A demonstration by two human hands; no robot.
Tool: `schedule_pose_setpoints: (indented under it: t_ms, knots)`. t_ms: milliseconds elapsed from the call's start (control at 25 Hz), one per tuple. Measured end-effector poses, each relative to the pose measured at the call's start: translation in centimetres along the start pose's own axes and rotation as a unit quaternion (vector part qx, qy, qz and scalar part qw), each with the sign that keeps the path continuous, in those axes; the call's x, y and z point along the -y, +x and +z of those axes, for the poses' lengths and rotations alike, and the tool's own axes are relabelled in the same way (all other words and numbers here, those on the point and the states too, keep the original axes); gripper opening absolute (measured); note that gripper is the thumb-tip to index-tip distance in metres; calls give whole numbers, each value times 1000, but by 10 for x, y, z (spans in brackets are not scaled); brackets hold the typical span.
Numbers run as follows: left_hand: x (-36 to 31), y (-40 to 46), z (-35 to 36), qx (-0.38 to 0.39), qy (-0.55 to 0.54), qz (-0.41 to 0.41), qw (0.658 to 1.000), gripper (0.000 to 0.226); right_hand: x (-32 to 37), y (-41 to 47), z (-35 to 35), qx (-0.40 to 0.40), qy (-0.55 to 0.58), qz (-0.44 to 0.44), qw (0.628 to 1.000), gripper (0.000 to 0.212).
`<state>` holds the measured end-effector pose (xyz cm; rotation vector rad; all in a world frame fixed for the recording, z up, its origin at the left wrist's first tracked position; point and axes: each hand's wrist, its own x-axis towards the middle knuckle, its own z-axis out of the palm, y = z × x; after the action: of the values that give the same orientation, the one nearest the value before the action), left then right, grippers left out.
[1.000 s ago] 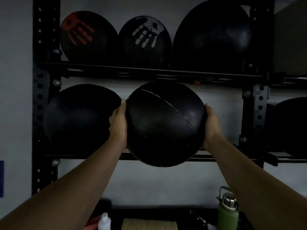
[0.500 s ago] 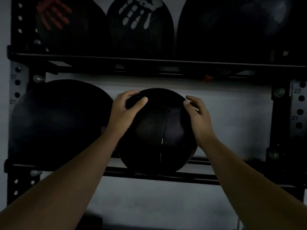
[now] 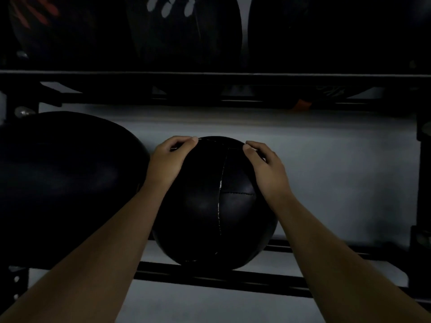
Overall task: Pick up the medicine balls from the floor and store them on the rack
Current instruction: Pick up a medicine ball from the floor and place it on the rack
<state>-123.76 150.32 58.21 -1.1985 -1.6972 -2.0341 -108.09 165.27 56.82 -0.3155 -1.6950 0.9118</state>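
A black stitched medicine ball (image 3: 210,206) rests on the two black rails of the rack's middle shelf (image 3: 233,279). My left hand (image 3: 166,160) lies on its upper left side with fingers curled over the top. Over on the upper right side sits my right hand (image 3: 265,169), its fingers bent across the top seam. Both hands press the ball from either side. A larger black medicine ball (image 3: 67,183) sits just to its left on the same shelf, close to my left wrist.
The upper shelf beam (image 3: 214,78) runs across above, carrying three dark balls: one with a red handprint (image 3: 37,15), one with a white handprint (image 3: 177,22), one plain (image 3: 326,31). A rack upright (image 3: 423,183) stands at right. A grey wall lies behind.
The ball went from held in the air in front of the rack to resting on the middle shelf rails. My hands slid from its sides up to its top. The view moved closer.
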Motion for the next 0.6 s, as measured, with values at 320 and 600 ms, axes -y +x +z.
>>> schedule_pose_setpoints:
  t_ms: [320, 600]
  knots:
    - [-15, -7, 3, 10, 172, -1, 985, 50, -2, 3, -11, 52, -84, 8, 995, 56]
    - [-43, -42, -1, 53, 240, -21, 969, 53, 31, -18, -44, 123, -220, -16, 968, 58]
